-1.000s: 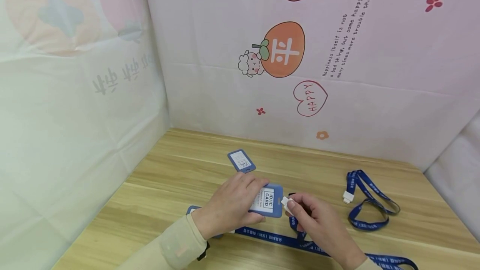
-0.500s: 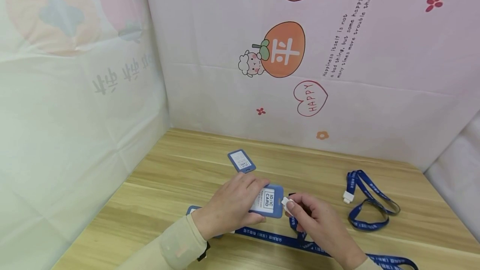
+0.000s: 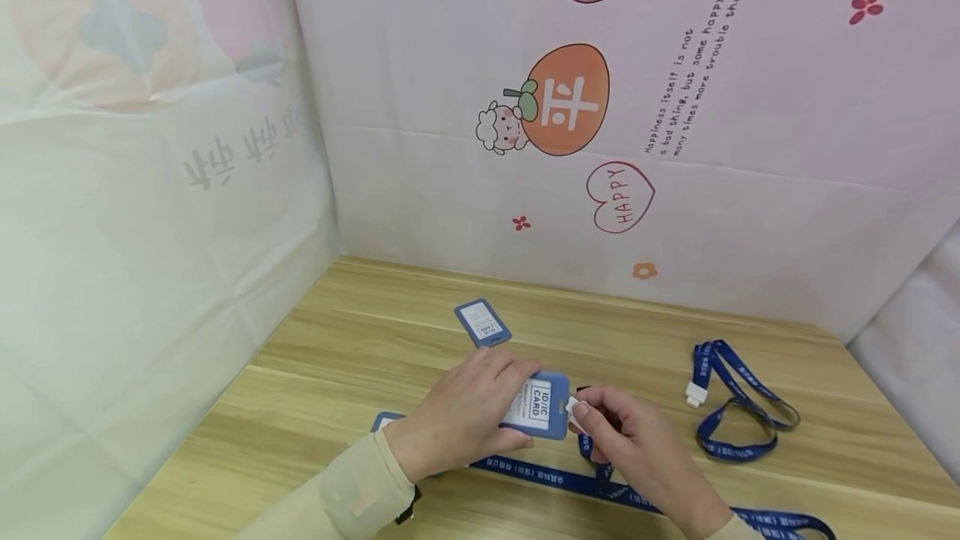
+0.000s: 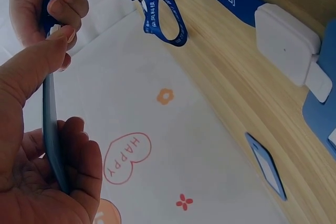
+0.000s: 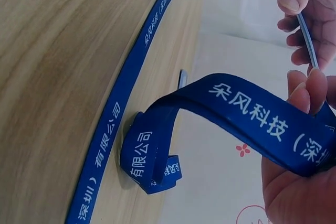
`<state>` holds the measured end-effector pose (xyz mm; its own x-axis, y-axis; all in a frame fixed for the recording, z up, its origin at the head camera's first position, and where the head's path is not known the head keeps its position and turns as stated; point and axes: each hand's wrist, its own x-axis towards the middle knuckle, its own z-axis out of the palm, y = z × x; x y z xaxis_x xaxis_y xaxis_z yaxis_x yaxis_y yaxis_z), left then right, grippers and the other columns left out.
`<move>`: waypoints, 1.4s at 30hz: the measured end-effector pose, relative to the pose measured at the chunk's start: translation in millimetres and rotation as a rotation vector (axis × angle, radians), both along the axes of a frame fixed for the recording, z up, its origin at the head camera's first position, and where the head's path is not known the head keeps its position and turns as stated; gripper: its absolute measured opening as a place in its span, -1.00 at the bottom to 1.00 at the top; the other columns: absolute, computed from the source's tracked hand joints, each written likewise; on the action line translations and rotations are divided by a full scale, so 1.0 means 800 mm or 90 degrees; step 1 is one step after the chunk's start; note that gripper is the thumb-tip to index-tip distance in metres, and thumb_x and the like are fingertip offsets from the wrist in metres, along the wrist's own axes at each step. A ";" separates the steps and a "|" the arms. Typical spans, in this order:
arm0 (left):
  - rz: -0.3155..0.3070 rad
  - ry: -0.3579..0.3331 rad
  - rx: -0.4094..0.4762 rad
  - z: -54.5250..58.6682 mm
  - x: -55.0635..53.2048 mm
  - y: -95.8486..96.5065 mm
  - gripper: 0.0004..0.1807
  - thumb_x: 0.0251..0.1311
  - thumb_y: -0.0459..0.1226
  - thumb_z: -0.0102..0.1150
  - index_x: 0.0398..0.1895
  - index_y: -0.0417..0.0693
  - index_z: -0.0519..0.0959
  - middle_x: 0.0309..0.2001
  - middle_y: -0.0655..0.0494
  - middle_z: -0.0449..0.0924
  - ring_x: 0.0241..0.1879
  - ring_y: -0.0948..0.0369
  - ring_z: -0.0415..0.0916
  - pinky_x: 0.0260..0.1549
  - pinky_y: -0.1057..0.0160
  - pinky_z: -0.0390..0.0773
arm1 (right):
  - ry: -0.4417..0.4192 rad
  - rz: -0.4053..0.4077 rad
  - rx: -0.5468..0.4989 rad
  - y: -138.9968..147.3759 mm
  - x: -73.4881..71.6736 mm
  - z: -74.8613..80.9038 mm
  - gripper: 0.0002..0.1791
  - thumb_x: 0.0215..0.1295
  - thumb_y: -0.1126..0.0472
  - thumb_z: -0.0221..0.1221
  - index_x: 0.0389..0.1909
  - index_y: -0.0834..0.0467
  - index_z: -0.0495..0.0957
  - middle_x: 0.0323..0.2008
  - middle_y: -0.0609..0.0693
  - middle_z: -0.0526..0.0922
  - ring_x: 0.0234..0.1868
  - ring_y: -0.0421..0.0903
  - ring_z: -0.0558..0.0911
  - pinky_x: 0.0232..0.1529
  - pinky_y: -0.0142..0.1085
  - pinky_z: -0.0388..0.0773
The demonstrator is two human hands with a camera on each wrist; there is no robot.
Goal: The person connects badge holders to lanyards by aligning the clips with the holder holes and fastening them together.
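My left hand [image 3: 457, 415] grips a blue badge holder [image 3: 553, 407] by its sides, its "ID/IC CARD" insert facing up and its slotted end pointing right. Between thumb and fingers, my right hand [image 3: 637, 448] pinches the white plastic clip [image 3: 573, 408] of a blue lanyard, right at the slot. The right wrist view shows this lanyard's strap [image 5: 247, 108] looping from the right hand down to the table. From the left wrist, the holder is seen edge-on, with the clip's tip at its end.
Another badge holder [image 3: 482, 322] lies flat behind the left hand. A second lanyard [image 3: 738, 407] with a white clip lies coiled at right. Under the hands stretches a third lanyard [image 3: 525, 471], its white clip [image 4: 289, 43] joined to a blue holder [image 4: 320, 108] partly hidden by the left arm.
The badge holder has shifted slightly right and down, so its slotted end now meets the white clip more closely. The right hand has hardly moved.
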<state>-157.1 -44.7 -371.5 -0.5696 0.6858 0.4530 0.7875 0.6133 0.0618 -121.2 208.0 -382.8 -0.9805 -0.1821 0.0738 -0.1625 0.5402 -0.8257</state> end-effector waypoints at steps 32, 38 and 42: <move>-0.015 0.001 0.010 -0.001 0.004 0.005 -0.12 0.19 0.18 0.43 0.43 -0.11 0.41 0.20 0.09 0.56 0.14 0.22 0.46 0.22 0.29 0.57 | -0.023 0.028 -0.036 0.002 0.000 0.004 -0.68 0.58 -0.06 0.12 -0.05 0.10 0.65 -0.27 0.14 0.67 -0.42 0.07 0.64 -0.38 -0.22 0.70; -0.014 0.003 0.009 -0.001 0.004 0.006 -0.12 0.20 0.19 0.42 0.43 -0.11 0.40 0.20 0.09 0.56 0.15 0.22 0.46 0.21 0.29 0.58 | -0.028 0.022 -0.050 0.002 -0.002 0.004 -0.69 0.58 -0.04 0.14 -0.04 0.12 0.66 -0.28 0.12 0.67 -0.41 0.03 0.65 -0.36 -0.24 0.72; -0.013 0.007 0.006 -0.002 0.005 0.006 -0.12 0.20 0.19 0.42 0.43 -0.11 0.40 0.20 0.09 0.56 0.15 0.21 0.46 0.22 0.29 0.57 | -0.023 0.034 -0.057 0.003 -0.002 0.005 -0.67 0.59 -0.03 0.13 -0.02 0.16 0.65 -0.27 0.11 0.67 -0.41 -0.02 0.65 -0.36 -0.25 0.72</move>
